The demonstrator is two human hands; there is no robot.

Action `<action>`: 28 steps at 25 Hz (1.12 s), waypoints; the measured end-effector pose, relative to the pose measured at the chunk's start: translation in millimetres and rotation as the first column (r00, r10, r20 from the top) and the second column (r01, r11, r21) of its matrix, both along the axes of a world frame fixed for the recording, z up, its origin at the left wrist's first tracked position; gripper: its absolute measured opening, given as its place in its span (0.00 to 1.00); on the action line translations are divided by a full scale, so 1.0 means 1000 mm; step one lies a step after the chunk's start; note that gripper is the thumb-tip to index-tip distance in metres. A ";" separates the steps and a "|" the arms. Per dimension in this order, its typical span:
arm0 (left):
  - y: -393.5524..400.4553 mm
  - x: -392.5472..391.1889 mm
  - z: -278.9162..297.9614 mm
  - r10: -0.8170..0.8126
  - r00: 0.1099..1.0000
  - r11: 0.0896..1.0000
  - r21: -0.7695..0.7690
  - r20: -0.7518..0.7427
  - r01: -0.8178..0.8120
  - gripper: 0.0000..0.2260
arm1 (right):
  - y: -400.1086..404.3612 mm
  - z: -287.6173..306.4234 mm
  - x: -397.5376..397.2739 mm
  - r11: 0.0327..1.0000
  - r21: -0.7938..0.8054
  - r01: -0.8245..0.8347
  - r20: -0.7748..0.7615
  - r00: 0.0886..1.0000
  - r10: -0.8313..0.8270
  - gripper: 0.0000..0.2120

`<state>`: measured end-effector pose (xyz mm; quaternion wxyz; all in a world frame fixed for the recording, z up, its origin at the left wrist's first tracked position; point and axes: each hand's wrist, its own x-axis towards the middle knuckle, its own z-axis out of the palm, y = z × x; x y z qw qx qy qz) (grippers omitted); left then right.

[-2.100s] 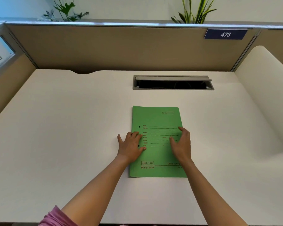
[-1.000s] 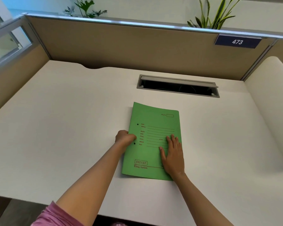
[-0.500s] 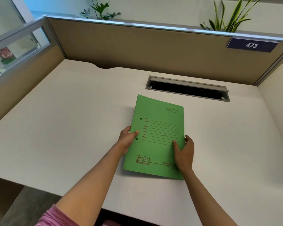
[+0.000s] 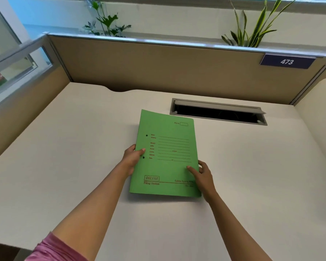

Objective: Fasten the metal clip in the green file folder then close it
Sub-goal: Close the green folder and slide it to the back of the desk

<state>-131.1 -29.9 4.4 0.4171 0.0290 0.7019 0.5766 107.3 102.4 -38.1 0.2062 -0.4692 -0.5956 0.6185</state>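
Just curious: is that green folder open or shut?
Shut. The green folder shows only its printed front cover, gripped by the left hand and right hand.

I see the green file folder [image 4: 166, 153] closed, front cover up, over the white desk [image 4: 64, 157] — it casts a shadow beneath its near edge, so it seems raised a little. Its spine runs along the left, with two small dark holes near it. Printed lines fill the middle of the cover, and "DELUXE Filing System" sits at the lower left. The metal clip is hidden inside — I can't tell its state.
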 end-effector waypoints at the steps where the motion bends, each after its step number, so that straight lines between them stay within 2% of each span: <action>1: 0.000 -0.012 0.000 0.000 1.000 1.000 -0.001 -0.004 0.000 0.12 | -0.003 0.000 -0.010 1.000 -0.014 -0.008 -0.006 1.000 0.008 0.23; 9: -0.001 -0.101 -0.003 -0.087 0.982 0.993 -0.098 -0.166 0.071 0.12 | -0.025 0.000 -0.103 0.992 0.114 0.056 0.021 0.998 -0.058 0.27; 13: 0.002 -0.133 -0.008 -0.142 0.964 0.982 -0.155 -0.223 0.109 0.17 | -0.022 0.000 -0.144 0.975 0.199 0.101 0.049 0.992 -0.113 0.28; 17: 0.004 -0.154 -0.019 -0.179 0.941 0.967 -0.229 -0.287 0.114 0.25 | -0.016 -0.005 -0.183 0.961 0.266 0.069 0.111 0.989 -0.102 0.28; 23: 0.002 -0.169 -0.038 -0.415 0.726 0.881 -0.440 -0.548 0.172 0.45 | -0.005 -0.015 -0.228 0.907 0.392 -0.155 0.368 0.930 0.000 0.35; 28: -0.001 -0.182 -0.052 -0.414 0.649 0.896 -0.412 -0.639 0.166 0.47 | 0.001 -0.017 -0.250 0.875 0.412 -0.254 0.484 0.875 0.026 0.38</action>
